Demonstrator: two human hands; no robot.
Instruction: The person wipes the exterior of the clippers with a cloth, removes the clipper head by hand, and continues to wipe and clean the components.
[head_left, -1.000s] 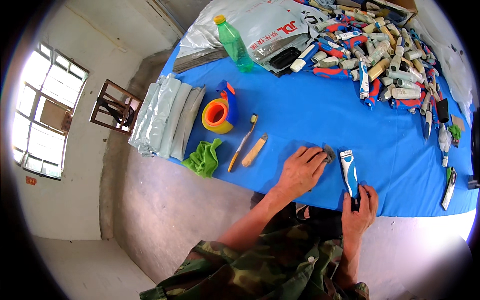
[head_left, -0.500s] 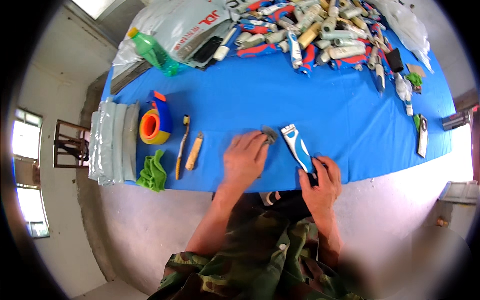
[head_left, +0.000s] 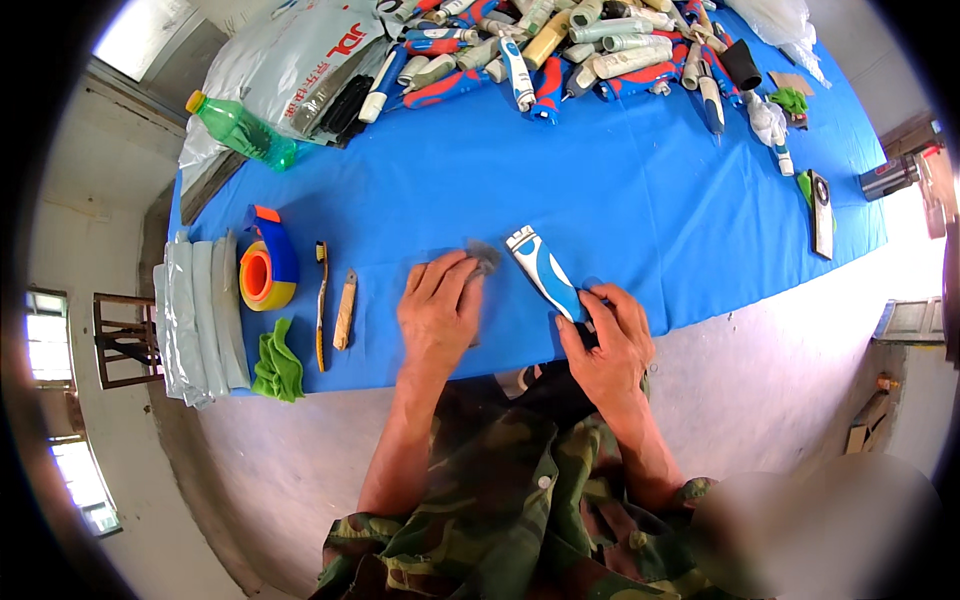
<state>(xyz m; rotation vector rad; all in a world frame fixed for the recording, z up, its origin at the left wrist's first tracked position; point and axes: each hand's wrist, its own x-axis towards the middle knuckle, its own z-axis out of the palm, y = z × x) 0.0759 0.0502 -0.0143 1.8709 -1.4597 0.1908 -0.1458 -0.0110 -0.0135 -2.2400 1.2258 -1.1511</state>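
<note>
My left hand, slightly blurred, rests low over the blue cloth, fingers curled on a small grey cloth. Just to its right lies a slim white-and-blue handheld device, angled toward me; my right hand has its fingers wrapped round the lower end. Left of my left hand are a wooden-handled scraper or blade, a yellow-bristled toothbrush, a crumpled green cloth and a blue-and-yellow tape dispenser with an orange centre.
Folded grey plastic bags line the left edge. A green bottle lies or leans by a large plastic bag. A heap of similar devices and tubes covers the back of the blue table. A thin tool lies at the right.
The view has swung, shifting the table's contents leftward and turning them in the picture. Both hands keep their holds and roughly their places among the things, the left one blurred by slight motion.
</note>
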